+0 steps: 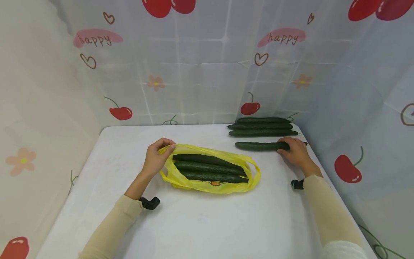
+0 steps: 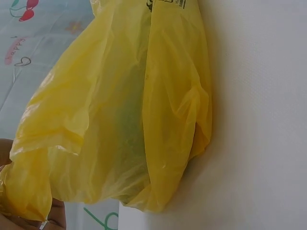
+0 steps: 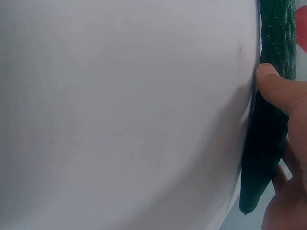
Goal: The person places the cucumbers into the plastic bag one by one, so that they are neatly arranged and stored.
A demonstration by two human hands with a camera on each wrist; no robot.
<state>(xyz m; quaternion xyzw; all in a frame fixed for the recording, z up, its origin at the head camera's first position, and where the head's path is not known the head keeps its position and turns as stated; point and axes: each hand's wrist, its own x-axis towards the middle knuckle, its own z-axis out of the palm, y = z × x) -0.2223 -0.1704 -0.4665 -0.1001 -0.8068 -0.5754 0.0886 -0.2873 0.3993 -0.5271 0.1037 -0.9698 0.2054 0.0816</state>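
Observation:
My left hand [image 1: 156, 158] pinches the left end of a yellow plastic bag [image 1: 200, 186] at its rim. The bag lies with its mouth open toward me, and several dark green cucumbers [image 1: 210, 167] show inside, side by side. In the left wrist view the thin bag [image 2: 115, 110] hangs from the fingers, a cucumber faintly visible through it. At the right, my right hand [image 1: 297, 153] grips a single cucumber [image 1: 258, 146] near its right end. The right wrist view has the thumb along that cucumber [image 3: 266, 143], the other fingers on its far side.
Beyond the right hand, 3 more cucumbers [image 1: 263, 133] lie in parallel by the table's back edge. The white table [image 1: 200, 223] meets a printed curtain [image 1: 200, 97] behind and at both sides. Black wrist devices [image 1: 150, 203] sit under each wrist.

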